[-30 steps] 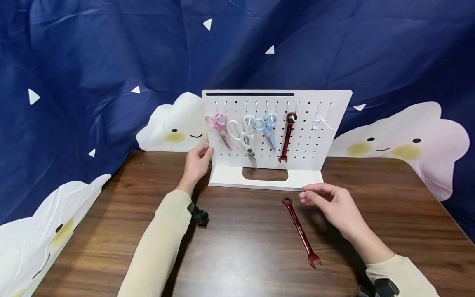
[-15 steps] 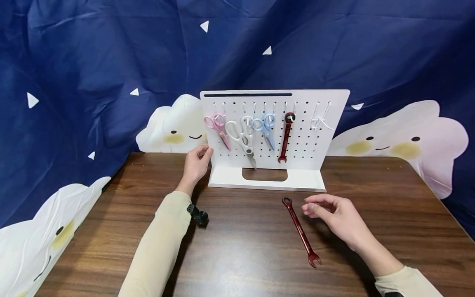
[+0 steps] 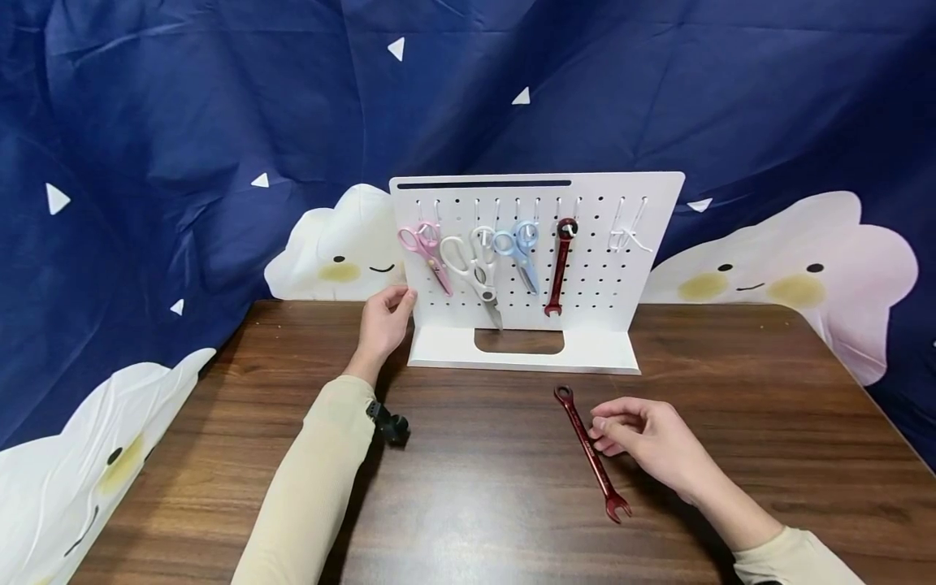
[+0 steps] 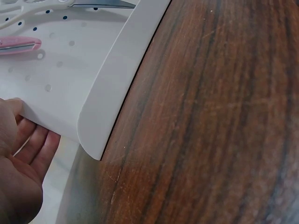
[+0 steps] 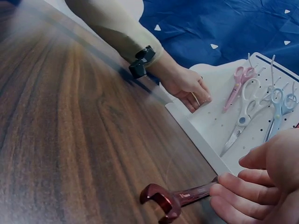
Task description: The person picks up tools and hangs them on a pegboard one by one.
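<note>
My left hand (image 3: 383, 327) pinches the left edge of a white pegboard stand (image 3: 620, 349), thumb in front and fingers behind, as the left wrist view shows. A dark red combination wrench (image 3: 594, 463) lies on the table in front of the stand. Just right of its shaft is my right hand (image 3: 654, 443), fingers loosely bent and not closed round it; whether the fingertips touch it I cannot tell. In the right wrist view those fingers hide part of the wrench (image 5: 175, 200). A second red wrench (image 3: 561, 268) hangs on the board.
Pink scissors (image 3: 431, 256), white scissors (image 3: 478, 268) and blue scissors (image 3: 522, 252) hang on the board's hooks. White wire hooks (image 3: 629, 231) stick out at its right. The wooden table (image 3: 468, 487) meets a blue cloud-patterned cloth (image 3: 468, 97) behind.
My right hand has moved from the stand's front right corner toward me and down beside the lying wrench. My left hand stays on the board's edge.
</note>
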### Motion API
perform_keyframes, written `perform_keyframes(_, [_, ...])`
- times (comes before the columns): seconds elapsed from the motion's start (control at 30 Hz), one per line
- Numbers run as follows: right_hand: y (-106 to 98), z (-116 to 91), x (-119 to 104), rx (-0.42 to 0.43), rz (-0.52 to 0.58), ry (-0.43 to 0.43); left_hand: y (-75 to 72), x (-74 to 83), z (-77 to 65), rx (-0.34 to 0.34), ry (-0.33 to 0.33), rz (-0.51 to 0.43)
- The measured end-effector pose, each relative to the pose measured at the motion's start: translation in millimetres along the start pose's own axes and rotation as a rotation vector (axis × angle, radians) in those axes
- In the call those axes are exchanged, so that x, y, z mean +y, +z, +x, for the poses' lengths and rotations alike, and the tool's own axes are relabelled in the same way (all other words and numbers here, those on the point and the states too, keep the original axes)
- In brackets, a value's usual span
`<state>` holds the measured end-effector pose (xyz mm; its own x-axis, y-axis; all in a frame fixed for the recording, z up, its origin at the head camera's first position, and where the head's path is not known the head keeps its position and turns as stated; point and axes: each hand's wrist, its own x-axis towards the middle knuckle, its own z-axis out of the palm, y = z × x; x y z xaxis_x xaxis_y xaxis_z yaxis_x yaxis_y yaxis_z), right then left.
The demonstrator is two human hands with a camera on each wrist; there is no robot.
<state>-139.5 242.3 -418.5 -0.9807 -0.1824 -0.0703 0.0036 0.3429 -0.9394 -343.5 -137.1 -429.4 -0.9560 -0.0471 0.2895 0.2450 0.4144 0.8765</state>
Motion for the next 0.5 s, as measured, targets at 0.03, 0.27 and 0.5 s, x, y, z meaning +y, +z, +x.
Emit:
perform_keyframes(0.03, [0.7, 0.3, 0.5, -0.001, 0.002, 0.003, 0.1, -0.5, 0.2, 0.001, 0.001, -0.002])
perform_keyframes(0.27, [3.3, 0.9, 7.0, -0.032, 0.016, 0.044, 0.0, -1.5, -0.5, 0.003, 0.006, -0.007])
perform_keyframes(0.5, [8.6, 1.6, 9.3, -0.063, -0.022, 0.103, 1.4, -2.5, 0.4, 0.007, 0.008, -0.012])
